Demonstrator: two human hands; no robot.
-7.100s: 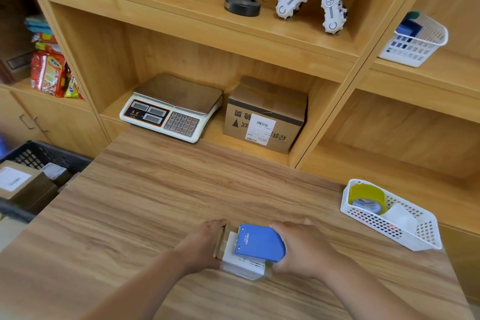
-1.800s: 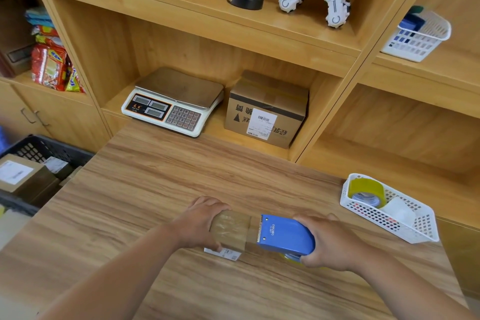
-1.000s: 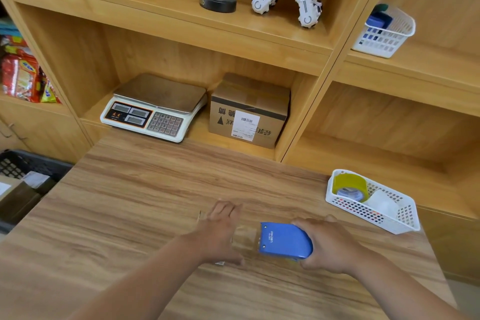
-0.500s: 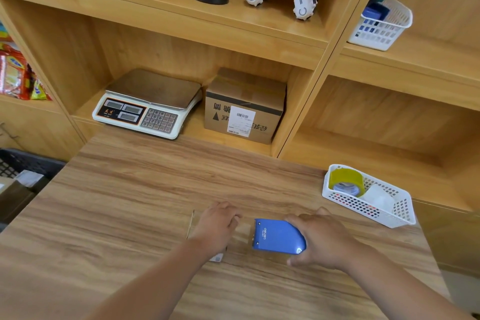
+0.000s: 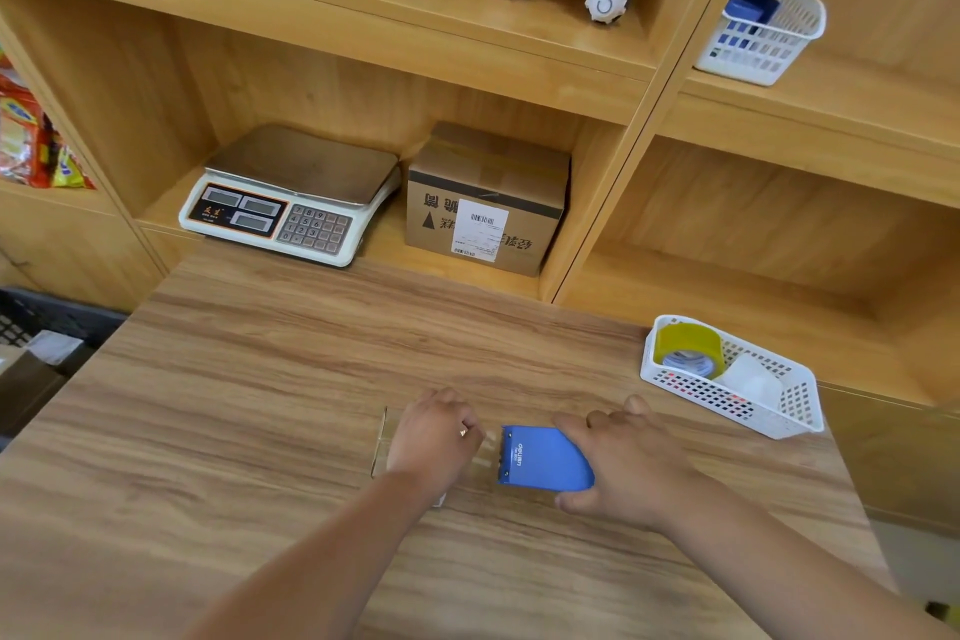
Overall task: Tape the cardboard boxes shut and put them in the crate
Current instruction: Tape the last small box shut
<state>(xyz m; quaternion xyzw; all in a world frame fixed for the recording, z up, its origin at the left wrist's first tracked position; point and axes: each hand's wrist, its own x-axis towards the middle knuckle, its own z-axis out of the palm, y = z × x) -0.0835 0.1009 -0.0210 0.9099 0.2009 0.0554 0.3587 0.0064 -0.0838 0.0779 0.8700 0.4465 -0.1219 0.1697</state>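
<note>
A small cardboard box lies on the wooden table near its front edge, mostly hidden under my left hand. That hand lies on top of the box with its fingers curled over it, holding it down. Just right of the box, my right hand grips a blue tape dispenser whose toothed end touches the box's right side. Part of the black crate shows at the left edge, below table height, with a brown box inside it.
A white basket with tape rolls sits at the table's right edge. On the shelf behind stand a weighing scale and a larger labelled cardboard box. Toy figures and another white basket stand higher up.
The dispenser has come off the right end of the box. My left hand has slid from the box's left side onto its top. The view has shifted right.
</note>
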